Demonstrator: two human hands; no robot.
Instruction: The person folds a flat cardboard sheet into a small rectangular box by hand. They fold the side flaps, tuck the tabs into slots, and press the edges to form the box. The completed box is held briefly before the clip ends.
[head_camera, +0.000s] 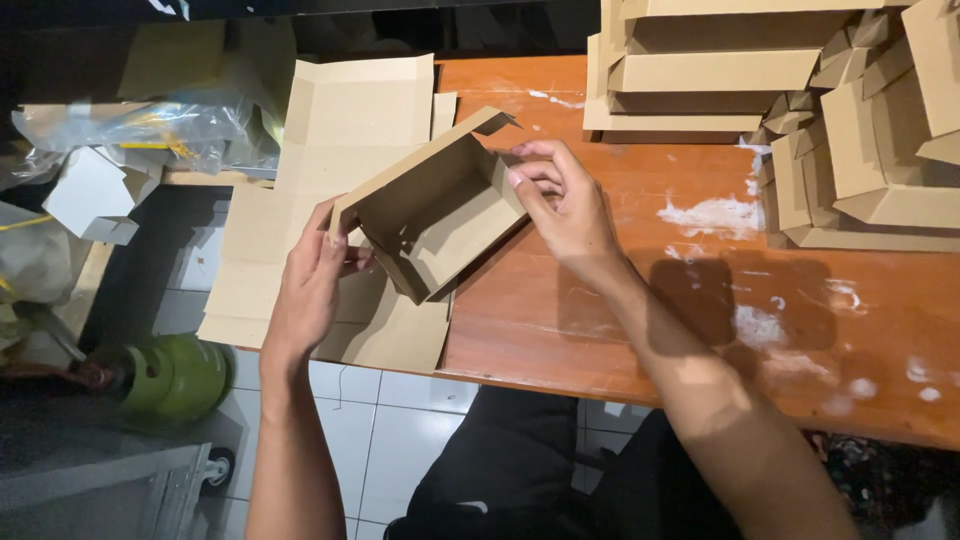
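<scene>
A half-folded brown cardboard box (440, 205) is held tilted above the left end of the wooden table (640, 300), its open side facing me. My left hand (310, 280) grips its left corner from below. My right hand (560, 200) pinches the right wall, fingers curled over the edge. Beneath the box lies a pile of flat, unfolded cardboard blanks (340, 130) that overhangs the table's left edge.
Folded cardboard boxes (700, 70) are stacked at the back, with more of them heaped at the right (870, 160). White smears mark the tabletop. Left of the table are plastic bags (150, 125), a small white box (90, 195) and a green gas cylinder (175, 375) on the tiled floor.
</scene>
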